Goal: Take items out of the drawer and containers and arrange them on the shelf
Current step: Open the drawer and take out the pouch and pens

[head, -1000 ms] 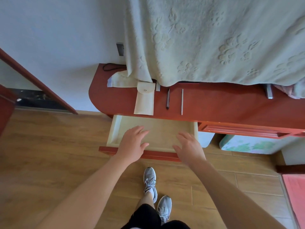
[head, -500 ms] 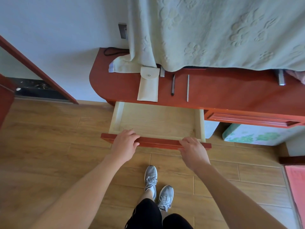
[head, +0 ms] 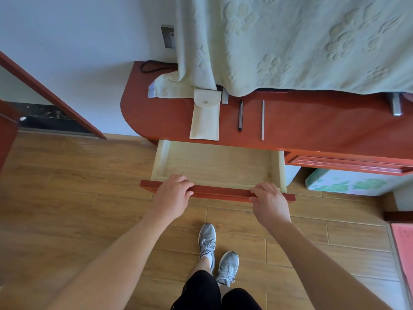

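Note:
The pale wooden drawer (head: 214,162) stands pulled out from under the red shelf top (head: 312,130), and its inside shows nothing. My left hand (head: 173,195) grips the left part of the red drawer front (head: 221,193), fingers curled over its top edge. My right hand (head: 269,201) grips the same front further right. On the shelf lie a cream fabric pouch (head: 205,117) with a snap flap, a dark pen-like stick (head: 240,115) and a thin grey rod (head: 262,120).
A pale green blanket (head: 301,41) hangs over the back of the shelf and hides what is under it. A second red drawer (head: 348,163) sits to the right, shut. A floral box (head: 348,183) stands below it. My feet (head: 218,249) are on the wooden floor.
Both hands drew back from inside the drawer to its red front and curled onto its top edge. The view tilted, so the shelf top now shows more fully.

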Motion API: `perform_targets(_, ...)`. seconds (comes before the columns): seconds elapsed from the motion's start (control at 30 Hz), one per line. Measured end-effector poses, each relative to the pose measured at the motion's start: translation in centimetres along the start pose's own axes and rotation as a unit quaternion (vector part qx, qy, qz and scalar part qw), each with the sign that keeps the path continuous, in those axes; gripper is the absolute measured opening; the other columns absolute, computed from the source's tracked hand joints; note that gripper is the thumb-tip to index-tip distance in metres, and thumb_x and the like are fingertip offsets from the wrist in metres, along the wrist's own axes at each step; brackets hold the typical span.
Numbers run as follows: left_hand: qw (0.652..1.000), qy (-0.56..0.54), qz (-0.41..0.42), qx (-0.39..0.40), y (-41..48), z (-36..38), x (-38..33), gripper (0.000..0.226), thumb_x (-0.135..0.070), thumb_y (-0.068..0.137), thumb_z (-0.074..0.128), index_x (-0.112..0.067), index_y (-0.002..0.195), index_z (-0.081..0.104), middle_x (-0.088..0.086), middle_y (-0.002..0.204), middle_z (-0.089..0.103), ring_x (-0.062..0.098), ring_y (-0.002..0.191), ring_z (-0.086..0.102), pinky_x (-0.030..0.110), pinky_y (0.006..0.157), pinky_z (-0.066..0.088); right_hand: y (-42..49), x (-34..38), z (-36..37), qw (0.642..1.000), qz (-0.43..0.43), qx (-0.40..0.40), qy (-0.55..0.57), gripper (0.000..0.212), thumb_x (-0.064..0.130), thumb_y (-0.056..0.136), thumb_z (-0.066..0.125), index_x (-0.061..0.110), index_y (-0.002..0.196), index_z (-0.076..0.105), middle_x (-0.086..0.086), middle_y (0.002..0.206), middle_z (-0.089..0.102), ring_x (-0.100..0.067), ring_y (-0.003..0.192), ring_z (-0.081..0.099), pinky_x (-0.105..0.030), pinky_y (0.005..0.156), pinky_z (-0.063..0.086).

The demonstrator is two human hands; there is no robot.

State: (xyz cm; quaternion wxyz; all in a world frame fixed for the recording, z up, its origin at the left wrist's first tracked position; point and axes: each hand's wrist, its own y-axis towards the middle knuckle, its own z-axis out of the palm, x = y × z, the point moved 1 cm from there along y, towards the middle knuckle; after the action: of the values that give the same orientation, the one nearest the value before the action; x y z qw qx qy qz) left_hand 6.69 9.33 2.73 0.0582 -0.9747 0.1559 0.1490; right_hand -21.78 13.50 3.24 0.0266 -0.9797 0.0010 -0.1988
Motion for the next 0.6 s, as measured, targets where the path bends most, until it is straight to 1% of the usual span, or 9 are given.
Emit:
perform_targets(0.17, 1.0, -0.005, 0.0, -0.02, 2.7, -0.3, 0.3, 0.025, -0.021, 0.082, 0.078, -0.016, 0.107, 0.075, -0.004, 0.104, 0.069, 0.019, 0.096, 0.063, 0.033, 0.071, 0.056, 2.8, -0.1, -0.3, 1.0, 0.018, 0.005, -0.001, 0.016, 0.007, 0.081, 0.07, 0.01, 0.096, 0.074, 0.0, 0.096, 0.066, -0.022, 0.089, 0.058, -0.034, 0.066, 0.052)
perform_targets(0.33, 0.999, -0.004, 0.006, -0.039, 5.7, -0.6, 0.7, 0.023, -0.018, 0.081, 0.079, -0.015, 0.103, 0.076, -0.004, 0.099, 0.069, 0.019, 0.091, 0.063, 0.031, 0.066, 0.055, 5.8, -0.4, -0.3, 1.0, 0.026, -0.012, -0.003, 0.018, 0.004, 0.078, 0.073, 0.01, 0.095, 0.074, -0.001, 0.095, 0.066, -0.024, 0.088, 0.058, -0.031, 0.065, 0.049)
perform_targets(0.47, 1.0, 0.001, 0.006, -0.03, 7.8, -0.9, 1.1, 0.023, -0.019, 0.082, 0.079, -0.015, 0.104, 0.076, -0.003, 0.1, 0.069, 0.019, 0.091, 0.064, 0.031, 0.067, 0.056, 7.9, -0.6, -0.5, 0.999, 0.036, -0.011, 0.003, 0.018, 0.004, 0.078, 0.073, 0.009, 0.095, 0.074, -0.001, 0.094, 0.066, -0.024, 0.089, 0.058, -0.031, 0.064, 0.049)
perform_targets(0.6, 1.0, 0.0, -0.008, -0.012, 9.1, -1.4, 1.0, 0.026, -0.024, 0.085, 0.075, -0.018, 0.11, 0.074, -0.004, 0.106, 0.069, 0.017, 0.096, 0.063, 0.029, 0.075, 0.057, 9.3, -0.7, -0.6, 0.999, 0.047, 0.002, 0.003, 0.02, 0.006, 0.079, 0.072, 0.01, 0.099, 0.074, 0.001, 0.096, 0.066, -0.022, 0.091, 0.058, -0.031, 0.066, 0.05)
